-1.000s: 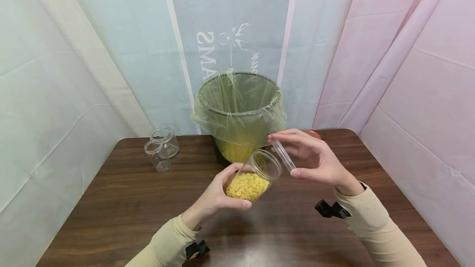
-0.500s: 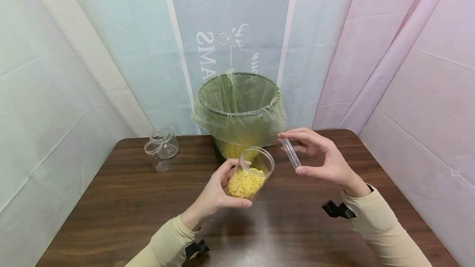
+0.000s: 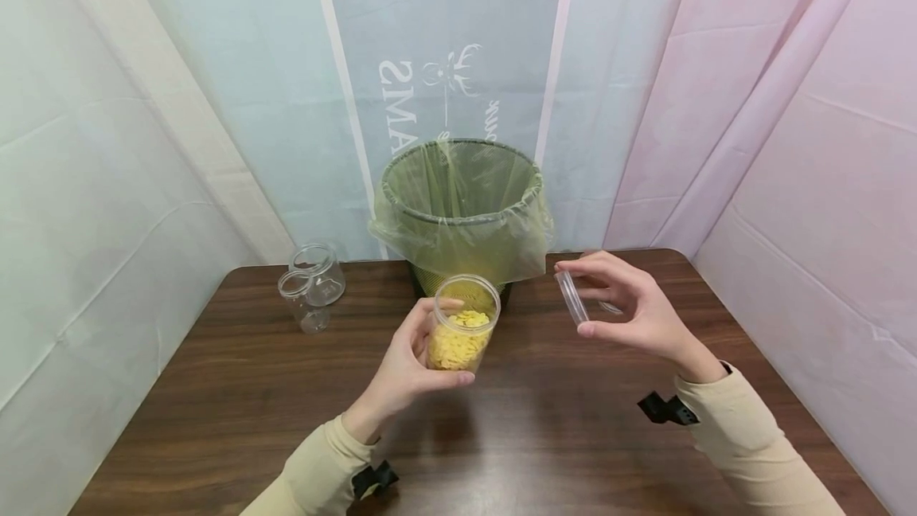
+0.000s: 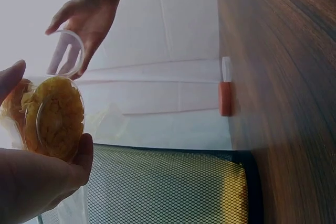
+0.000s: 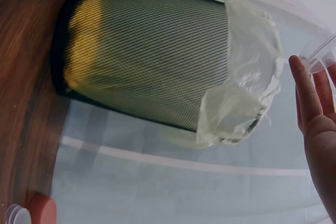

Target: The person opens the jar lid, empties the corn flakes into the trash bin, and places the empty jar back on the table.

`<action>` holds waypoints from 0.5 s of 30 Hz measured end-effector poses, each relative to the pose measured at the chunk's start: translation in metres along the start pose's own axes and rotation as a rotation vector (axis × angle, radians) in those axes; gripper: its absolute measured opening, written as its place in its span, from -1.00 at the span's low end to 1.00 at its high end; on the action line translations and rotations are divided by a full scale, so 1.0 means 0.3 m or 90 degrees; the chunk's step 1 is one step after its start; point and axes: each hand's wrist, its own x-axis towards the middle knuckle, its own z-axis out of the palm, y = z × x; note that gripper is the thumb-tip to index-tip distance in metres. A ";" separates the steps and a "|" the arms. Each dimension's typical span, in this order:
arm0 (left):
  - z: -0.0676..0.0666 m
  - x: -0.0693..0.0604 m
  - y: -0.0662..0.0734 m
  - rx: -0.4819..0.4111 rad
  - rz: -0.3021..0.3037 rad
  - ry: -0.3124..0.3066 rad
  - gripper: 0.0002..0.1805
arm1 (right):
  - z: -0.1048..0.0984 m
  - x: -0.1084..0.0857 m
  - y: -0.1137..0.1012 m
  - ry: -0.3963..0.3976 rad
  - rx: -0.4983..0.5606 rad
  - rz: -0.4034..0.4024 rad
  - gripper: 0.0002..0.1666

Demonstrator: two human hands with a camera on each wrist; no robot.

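My left hand point(image 3: 401, 373) grips a clear jar point(image 3: 467, 325) partly filled with yellow flakes point(image 3: 460, 345). The jar is uncovered, its mouth tilted towards the camera, above the table and in front of the mesh bin. To its right, my right hand point(image 3: 634, 309) pinches a clear round lid point(image 3: 571, 299) by its edge between thumb and fingers, apart from the jar. In the left wrist view the jar's bottom point(image 4: 55, 119) faces the camera, flakes showing through it. Only part of the lid point(image 5: 320, 56) shows in the right wrist view.
A mesh bin point(image 5: 152, 59) with a translucent yellowish liner point(image 3: 466, 249) stands at the table's back edge. Two clear jars point(image 3: 325, 277) stand at the back left. An orange-red lid point(image 4: 225, 98) and a whitish lid point(image 4: 226, 68) lie on the table at the back right.
My left hand has moved the jar left and slightly up, turning its mouth towards the camera. My right hand has moved right with the lid, widening the gap between them.
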 end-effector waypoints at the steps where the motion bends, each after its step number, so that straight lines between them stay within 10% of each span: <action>1: -0.002 0.000 -0.001 -0.003 0.000 0.002 -0.12 | -0.003 -0.006 0.002 0.004 -0.008 0.006 -0.19; 15: -0.025 -0.003 -0.006 -0.006 -0.003 0.050 -0.15 | -0.033 -0.089 0.047 0.027 -0.075 0.039 -0.19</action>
